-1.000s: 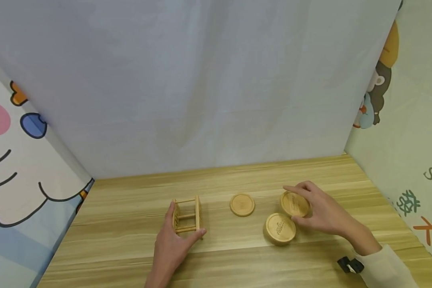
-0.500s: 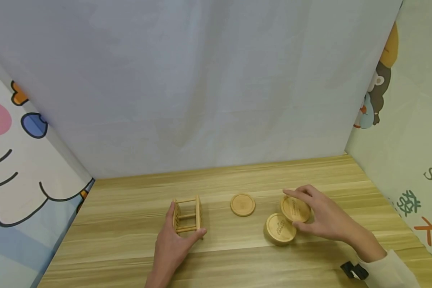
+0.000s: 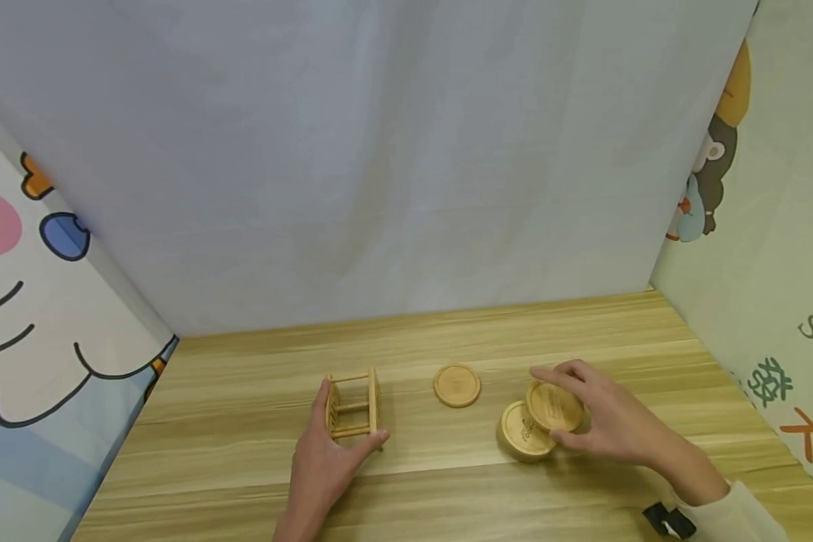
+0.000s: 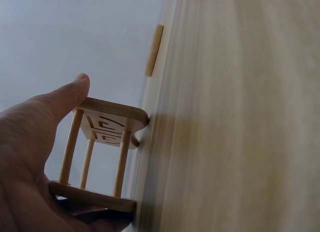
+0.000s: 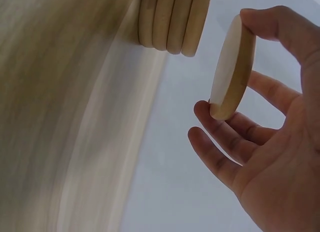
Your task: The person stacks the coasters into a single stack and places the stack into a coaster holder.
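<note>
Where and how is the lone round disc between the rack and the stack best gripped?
The disc is probably best pinched at opposite points of its rim, from above: it lies flat on the table, offering a thin edge, and rack and stack stand apart from it.

We see a wood-grain tabletop point(image 3: 244, 391) in light yellow-brown, its streaks running from side to side. On it we find a small wooden coaster rack point(image 3: 353, 407), its cut-out side panels joined by thin dowels. To its right a round wooden coaster point(image 3: 457, 385) lies flat, and farther right we count four in a stack point(image 3: 523, 435).
</note>
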Demonstrator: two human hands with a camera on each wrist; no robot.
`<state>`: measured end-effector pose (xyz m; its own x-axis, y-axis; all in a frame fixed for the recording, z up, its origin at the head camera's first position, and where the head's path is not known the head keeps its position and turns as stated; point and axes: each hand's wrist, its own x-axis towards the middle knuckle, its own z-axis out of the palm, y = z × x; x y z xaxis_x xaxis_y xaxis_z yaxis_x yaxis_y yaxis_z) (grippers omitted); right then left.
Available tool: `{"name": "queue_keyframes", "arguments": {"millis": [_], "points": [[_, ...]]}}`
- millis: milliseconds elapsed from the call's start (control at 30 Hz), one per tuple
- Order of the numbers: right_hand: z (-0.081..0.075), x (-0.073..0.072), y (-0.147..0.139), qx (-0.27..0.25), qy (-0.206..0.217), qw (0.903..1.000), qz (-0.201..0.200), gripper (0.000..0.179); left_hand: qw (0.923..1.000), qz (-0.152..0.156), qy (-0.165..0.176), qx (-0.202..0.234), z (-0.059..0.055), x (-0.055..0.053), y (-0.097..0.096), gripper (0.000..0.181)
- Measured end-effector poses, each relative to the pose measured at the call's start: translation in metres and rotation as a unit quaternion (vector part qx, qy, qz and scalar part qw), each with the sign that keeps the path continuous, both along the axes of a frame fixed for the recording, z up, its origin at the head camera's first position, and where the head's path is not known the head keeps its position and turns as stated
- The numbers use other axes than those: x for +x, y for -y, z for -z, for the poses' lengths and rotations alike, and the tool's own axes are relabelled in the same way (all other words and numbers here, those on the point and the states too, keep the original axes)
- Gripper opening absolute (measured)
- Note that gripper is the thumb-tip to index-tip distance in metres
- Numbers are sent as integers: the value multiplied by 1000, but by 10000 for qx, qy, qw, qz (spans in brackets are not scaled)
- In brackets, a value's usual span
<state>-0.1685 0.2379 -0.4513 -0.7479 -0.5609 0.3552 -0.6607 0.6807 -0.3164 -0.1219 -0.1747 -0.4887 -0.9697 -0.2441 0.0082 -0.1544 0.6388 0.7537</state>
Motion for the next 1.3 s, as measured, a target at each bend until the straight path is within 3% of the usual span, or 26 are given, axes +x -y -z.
{"name": "queue_keyframes", "arguments": {"millis": [1300], "points": [[15,6,23,81,-2,9994,-336,88,9999,-41,-23,-138,2,-2,1,126]]}}
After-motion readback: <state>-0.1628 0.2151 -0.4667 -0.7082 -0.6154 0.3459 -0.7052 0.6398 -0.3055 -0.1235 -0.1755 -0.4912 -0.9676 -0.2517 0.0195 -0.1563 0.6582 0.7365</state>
